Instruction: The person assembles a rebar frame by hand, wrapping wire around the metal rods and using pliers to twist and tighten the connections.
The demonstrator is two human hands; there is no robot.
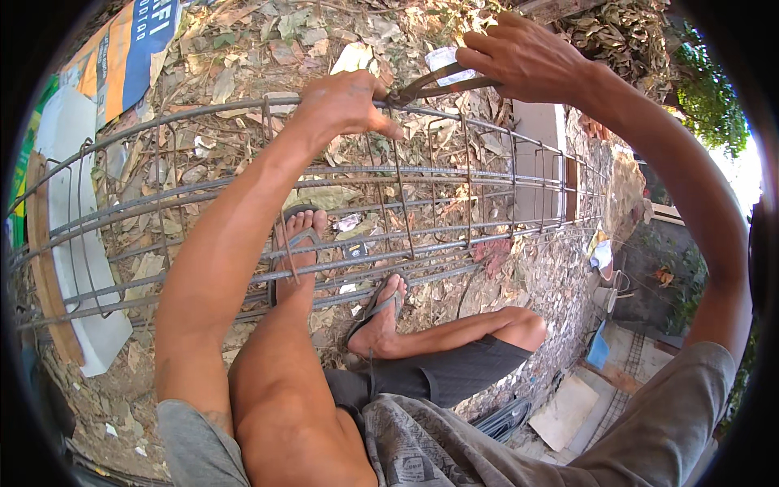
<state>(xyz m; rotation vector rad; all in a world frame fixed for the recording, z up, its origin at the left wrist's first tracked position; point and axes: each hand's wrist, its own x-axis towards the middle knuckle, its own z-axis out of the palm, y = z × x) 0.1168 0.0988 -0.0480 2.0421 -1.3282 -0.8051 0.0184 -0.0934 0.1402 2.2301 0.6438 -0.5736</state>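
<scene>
A long steel rebar cage (468,242) runs across in front of me, its lengthwise bars crossed by thin, rusty stirrups. My left hand (345,101) is closed over the far top bar, with the thumb sticking out to the right. Just right of that hand, the jaws of a pair of dark metal pincers (418,91) meet the same bar at a stirrup. My right hand (523,61) is wrapped around the ends of the pincers' spread handles, beyond the cage. Any tie wire at the jaws is too small to make out.
A white support with a wooden edge (89,325) stands under the cage's left end; a pale block (537,170) is at the right. My sandalled feet (381,325) are beneath the bars. Dry leaves cover the ground. A printed sack (122,65) lies far left, bundled wire (503,418) lower right.
</scene>
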